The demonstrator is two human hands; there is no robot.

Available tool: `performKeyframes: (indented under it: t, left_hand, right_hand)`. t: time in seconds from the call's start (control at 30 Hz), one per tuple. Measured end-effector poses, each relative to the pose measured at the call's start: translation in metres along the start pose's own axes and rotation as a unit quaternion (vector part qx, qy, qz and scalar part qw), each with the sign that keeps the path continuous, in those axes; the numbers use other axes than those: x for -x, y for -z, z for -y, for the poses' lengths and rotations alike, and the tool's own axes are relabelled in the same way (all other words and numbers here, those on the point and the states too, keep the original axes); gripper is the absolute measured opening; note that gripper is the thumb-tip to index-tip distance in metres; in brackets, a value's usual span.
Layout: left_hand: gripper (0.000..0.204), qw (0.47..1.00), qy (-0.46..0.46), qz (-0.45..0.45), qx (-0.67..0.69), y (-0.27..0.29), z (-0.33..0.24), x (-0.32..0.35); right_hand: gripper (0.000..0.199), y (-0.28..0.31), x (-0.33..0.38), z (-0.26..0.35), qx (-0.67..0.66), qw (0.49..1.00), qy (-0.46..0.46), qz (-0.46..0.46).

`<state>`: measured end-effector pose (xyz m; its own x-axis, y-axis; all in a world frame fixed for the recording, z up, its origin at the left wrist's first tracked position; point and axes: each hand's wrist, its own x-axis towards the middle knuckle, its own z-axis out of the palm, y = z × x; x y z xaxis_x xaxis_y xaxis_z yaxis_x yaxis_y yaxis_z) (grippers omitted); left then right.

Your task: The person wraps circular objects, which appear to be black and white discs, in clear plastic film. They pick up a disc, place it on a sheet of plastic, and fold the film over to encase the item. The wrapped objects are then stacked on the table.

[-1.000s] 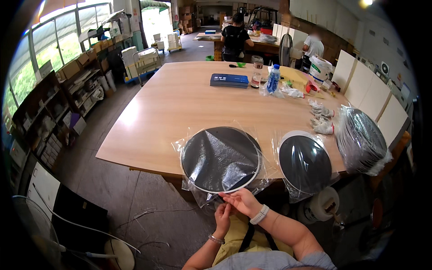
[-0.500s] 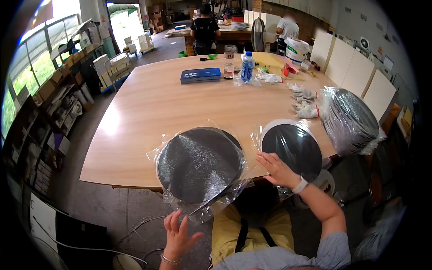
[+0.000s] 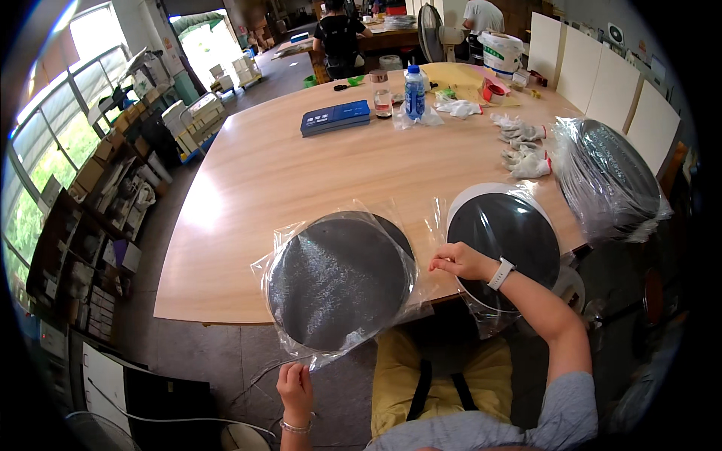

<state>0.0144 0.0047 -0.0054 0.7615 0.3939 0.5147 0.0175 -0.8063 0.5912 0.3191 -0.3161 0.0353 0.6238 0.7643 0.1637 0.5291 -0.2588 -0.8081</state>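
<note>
A dark round disc [image 3: 342, 282] lies at the table's front edge inside a clear plastic bag [image 3: 331, 356], whose loose film hangs past the edge. At the bag's lower end my left hand [image 3: 295, 388] is closed in a pinch on the film. My right hand [image 3: 468, 263] is over the left side of a second dark disc [image 3: 511, 233], with a pale sheet and clear film around it. The right fingers are pressed together between the two discs. Whether they grip film there I cannot make out.
Bagged discs are piled [image 3: 613, 180] at the table's right edge. White gloves [image 3: 526, 159] lie beside them. Farther back are a blue stack of boxes or cards [image 3: 335, 118], a blue-labelled bottle [image 3: 414, 94], a jar [image 3: 381, 98] and red tape [image 3: 493, 92]. Two people work beyond.
My left hand has gone from spread fingers to a pinch at the bag's lower end. The right fingers have drawn together. The bagged disc's front edge looks flatter. The whole view has shifted.
</note>
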Motion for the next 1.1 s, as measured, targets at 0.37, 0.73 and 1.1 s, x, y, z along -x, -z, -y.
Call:
performKeyframes:
  t: [0.37,0.73,1.1]
  left_hand:
    - [0.008,0.994,-0.102,-0.002,-0.027,0.005,0.012,0.004]
    - [0.023,0.984,0.173,0.023,0.025,-0.019,0.039,-0.008]
    - [0.023,0.658,0.528,-0.073,0.531,-0.029,0.033,0.006]
  right_hand:
    - [0.021,-0.008,0.009,0.003,0.029,0.994,0.046,0.092]
    - [0.027,-0.045,-0.009,-0.003,0.291,0.953,-0.073,0.037]
    - [0.027,-0.046,0.008,0.032,0.292,0.948,-0.067,-0.108]
